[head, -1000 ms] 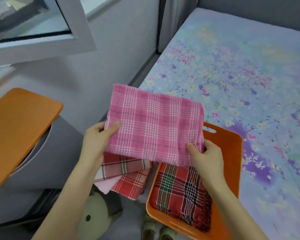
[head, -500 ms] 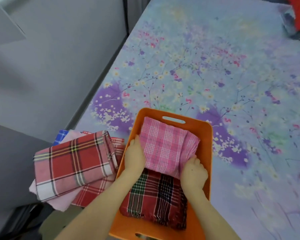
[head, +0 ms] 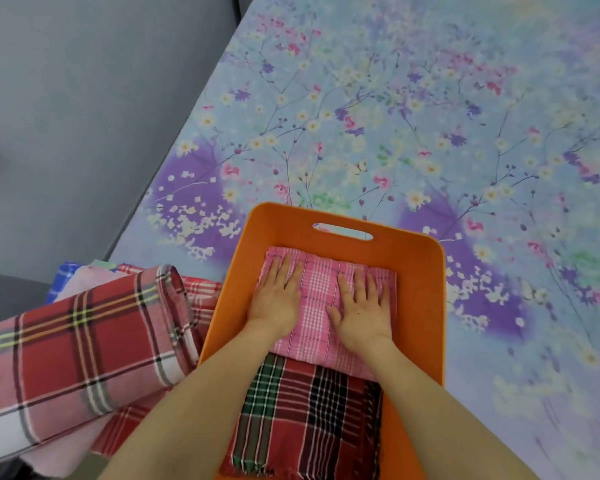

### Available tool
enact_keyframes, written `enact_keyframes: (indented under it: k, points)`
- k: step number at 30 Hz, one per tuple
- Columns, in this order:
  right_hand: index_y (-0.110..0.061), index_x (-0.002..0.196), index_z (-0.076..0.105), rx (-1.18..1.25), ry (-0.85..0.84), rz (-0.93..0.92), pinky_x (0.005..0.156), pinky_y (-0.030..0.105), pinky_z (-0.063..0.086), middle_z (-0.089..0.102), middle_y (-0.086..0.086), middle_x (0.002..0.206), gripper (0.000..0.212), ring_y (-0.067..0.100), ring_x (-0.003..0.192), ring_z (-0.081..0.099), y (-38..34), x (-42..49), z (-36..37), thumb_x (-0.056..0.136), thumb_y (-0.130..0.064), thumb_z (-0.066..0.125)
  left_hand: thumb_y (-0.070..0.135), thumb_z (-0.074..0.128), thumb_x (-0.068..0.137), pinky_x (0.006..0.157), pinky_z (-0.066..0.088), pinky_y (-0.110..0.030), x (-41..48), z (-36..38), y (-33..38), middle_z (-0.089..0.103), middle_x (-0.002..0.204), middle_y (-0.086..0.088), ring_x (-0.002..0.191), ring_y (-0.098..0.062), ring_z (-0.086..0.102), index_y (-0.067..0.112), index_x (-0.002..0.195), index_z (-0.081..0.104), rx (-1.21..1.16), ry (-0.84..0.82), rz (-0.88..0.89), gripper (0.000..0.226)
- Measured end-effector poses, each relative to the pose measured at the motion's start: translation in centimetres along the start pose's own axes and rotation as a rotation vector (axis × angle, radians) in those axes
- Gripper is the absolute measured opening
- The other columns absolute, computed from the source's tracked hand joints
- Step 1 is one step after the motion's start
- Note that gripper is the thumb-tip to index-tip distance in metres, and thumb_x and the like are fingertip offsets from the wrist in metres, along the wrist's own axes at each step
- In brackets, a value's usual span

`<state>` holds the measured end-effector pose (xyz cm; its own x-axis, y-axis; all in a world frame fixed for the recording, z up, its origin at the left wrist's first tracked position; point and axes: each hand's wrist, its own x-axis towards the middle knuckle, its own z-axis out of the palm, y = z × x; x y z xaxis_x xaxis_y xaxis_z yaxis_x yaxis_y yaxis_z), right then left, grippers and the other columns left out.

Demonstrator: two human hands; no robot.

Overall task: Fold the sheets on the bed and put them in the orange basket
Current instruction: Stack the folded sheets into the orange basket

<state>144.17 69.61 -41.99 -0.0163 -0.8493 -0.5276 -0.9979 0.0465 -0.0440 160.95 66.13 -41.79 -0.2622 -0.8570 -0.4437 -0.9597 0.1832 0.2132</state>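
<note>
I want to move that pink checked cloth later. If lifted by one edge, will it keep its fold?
Probably not: the pink checked cloth looks thin and soft, draping over the dark plaid cloth beneath, so it would likely droop and unfold. It seems light, flattening under the left hand and right hand. Fabric on fabric, it probably won't slide freely.

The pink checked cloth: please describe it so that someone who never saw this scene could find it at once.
On the flowered bed stands an orange basket. At its far end, under the left hand and right hand, lies the pink checked cloth. Its fine pink check is unique; the cloth beneath is dark red and green.
</note>
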Motion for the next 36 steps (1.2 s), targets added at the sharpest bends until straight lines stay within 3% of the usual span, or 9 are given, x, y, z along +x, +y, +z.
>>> enact_keyframes:
  k: [3,8,11,15,19,25,31,33,36]
  points:
    - [-0.027,0.143,-0.023,0.039,0.047,0.005,0.115,0.052,-0.007,-0.013,0.013,0.158,0.091,0.033,0.145,-0.011,0.1,1.3,2.2,0.063,-0.069,-0.036,0.032,0.017,0.103,0.118,-0.007,-0.032,1.8,1.4,-0.7,-0.013,0.158,-0.005,0.145,-0.02,-0.015,0.019,0.151,-0.005,-0.035,-0.013,0.033,0.054]
    - [-0.027,0.149,-0.014,0.019,0.011,0.023,0.115,0.054,-0.007,-0.013,0.013,0.158,0.078,0.032,0.144,-0.014,0.2,2.0,2.4,0.08,-0.062,-0.01,0.031,0.018,0.103,0.117,-0.008,-0.031,2.4,1.6,-0.8,-0.016,0.157,-0.004,0.144,-0.019,-0.016,0.022,0.15,-0.005,-0.062,-0.044,0.026,0.054]
    - [-0.023,0.152,0.006,0.278,0.118,0.033,0.116,0.051,0.013,0.013,0.014,0.157,0.07,0.031,0.145,0.012,-0.3,0.4,-0.1,0.094,-0.051,0.035,0.018,0.034,0.098,0.118,0.003,-0.03,0.6,-1.9,0.5,0.004,0.159,-0.006,0.146,-0.023,0.001,0.017,0.151,0.012,-0.24,-0.02,0.004,0.057]
    - [-0.014,0.136,0.045,0.898,0.579,0.112,0.096,0.036,0.045,0.058,0.004,0.129,0.043,0.02,0.116,0.056,-4.8,-5.1,-4.9,0.094,-0.023,0.052,0.009,0.047,0.09,0.099,0.04,-0.024,-7.1,-8.2,1.0,0.058,0.127,-0.002,0.117,-0.014,0.054,0.01,0.127,0.056,-0.77,0.43,0.073,0.038]
    - [-0.009,0.123,0.054,1.096,0.683,-0.174,0.091,0.029,0.047,0.062,0.002,0.111,0.034,0.013,0.102,0.058,-12.7,-10.4,-9.0,0.093,-0.023,0.048,0.007,0.052,0.087,0.082,0.044,-0.016,-15.1,-11.1,-5.7,0.062,0.095,0.009,0.086,-0.007,0.058,0.009,0.101,0.067,-0.717,0.948,-0.114,0.021]
    - [-0.003,0.138,0.039,0.939,0.243,-0.373,0.109,0.029,0.028,0.046,0.013,0.137,0.057,0.024,0.128,0.04,-23.8,-10.7,-8.6,0.086,-0.014,0.056,0.012,0.057,0.086,0.092,0.04,-0.048,-21.6,-6.9,-18.7,0.057,0.112,-0.027,0.103,-0.043,0.052,-0.001,0.113,0.058,-0.604,0.803,-1.036,0.03]
    - [-0.005,0.141,0.022,0.835,-0.182,0.093,0.102,0.037,0.038,0.041,0.024,0.139,0.065,0.037,0.124,0.046,-25.7,-7.3,-6.3,0.088,-0.024,0.056,0.057,0.061,0.076,0.083,0.049,-0.043,-25.6,-4.2,-22.4,0.062,0.108,-0.021,0.094,-0.036,0.059,0.002,0.103,0.06,-1.083,0.422,-1.187,0.061]
    - [-0.006,0.142,0.02,0.793,-0.21,0.08,0.098,0.036,0.04,0.045,0.022,0.137,0.067,0.037,0.122,0.049,-25.5,-7.1,-6.3,0.09,-0.028,0.054,0.052,0.067,0.078,0.087,0.051,-0.045,-26.2,-3.8,-22.3,0.063,0.105,-0.013,0.094,-0.03,0.061,0.005,0.102,0.058,-1.509,0.443,-1.163,0.054]
    - [-0.005,0.139,0.026,0.69,-0.148,0.007,0.087,0.035,0.043,0.055,0.019,0.127,0.062,0.036,0.115,0.054,-25.8,-7.7,-7.0,0.092,-0.035,0.053,0.034,0.069,0.083,0.077,0.053,-0.036,-26.5,-3.5,-22.6,0.064,0.101,-0.01,0.089,-0.024,0.063,0.004,0.103,0.059,-1.645,0.584,-1.174,0.038]
